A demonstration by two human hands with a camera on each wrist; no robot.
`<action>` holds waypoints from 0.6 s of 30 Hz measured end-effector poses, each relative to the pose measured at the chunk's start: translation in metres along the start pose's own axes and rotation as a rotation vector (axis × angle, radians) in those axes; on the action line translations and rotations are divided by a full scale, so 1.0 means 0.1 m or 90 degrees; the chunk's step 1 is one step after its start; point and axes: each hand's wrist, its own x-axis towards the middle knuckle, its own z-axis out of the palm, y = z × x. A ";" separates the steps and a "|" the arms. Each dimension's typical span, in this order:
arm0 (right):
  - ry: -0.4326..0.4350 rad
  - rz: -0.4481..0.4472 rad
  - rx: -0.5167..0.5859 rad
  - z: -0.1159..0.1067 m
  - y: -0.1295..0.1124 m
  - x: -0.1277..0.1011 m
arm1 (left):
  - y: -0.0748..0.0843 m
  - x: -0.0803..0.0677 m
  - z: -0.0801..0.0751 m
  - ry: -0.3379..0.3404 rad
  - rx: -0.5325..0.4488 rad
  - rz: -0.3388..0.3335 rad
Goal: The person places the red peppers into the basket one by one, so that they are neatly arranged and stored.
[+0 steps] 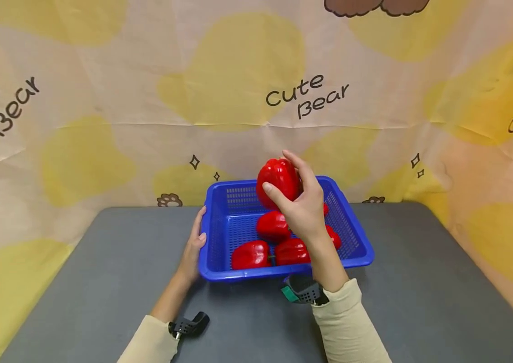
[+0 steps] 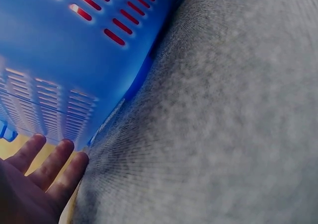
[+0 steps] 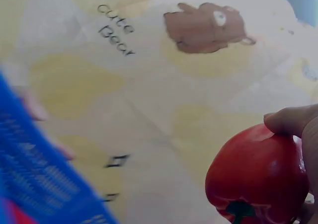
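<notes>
A glossy red bell pepper (image 1: 278,182) is held up over the blue plastic basket (image 1: 242,275) by my right hand (image 1: 305,207), thumb across its near face and fingers round the far right side. The right wrist view shows the pepper (image 3: 258,177) with its green stem pointing down. My left hand (image 1: 192,249) rests against the basket's left side. In the left wrist view its fingers (image 2: 64,177) lie fairly straight along the slotted wall. Inside the basket lie several more red bell peppers (image 1: 250,255), mostly toward the front and right, some partly hidden by my right hand and forearm.
The basket stands on a grey table (image 1: 120,272), near its back edge. Behind it hangs a pale cloth (image 1: 138,101) with yellow patches and printed words. Dark bands (image 1: 189,325) are strapped at both wrists, by the beige sleeves (image 1: 347,322).
</notes>
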 end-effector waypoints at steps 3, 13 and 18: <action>-0.010 -0.006 -0.038 0.13 0.13 -0.05 | -0.02 -0.02 -0.01 0.002 0.002 0.007; -0.067 0.022 -0.091 0.25 0.31 -0.16 | 0.01 -0.01 0.00 0.007 0.015 -0.005; -0.105 0.049 -0.119 0.27 0.33 -0.20 | 0.00 0.00 0.01 0.008 0.023 -0.010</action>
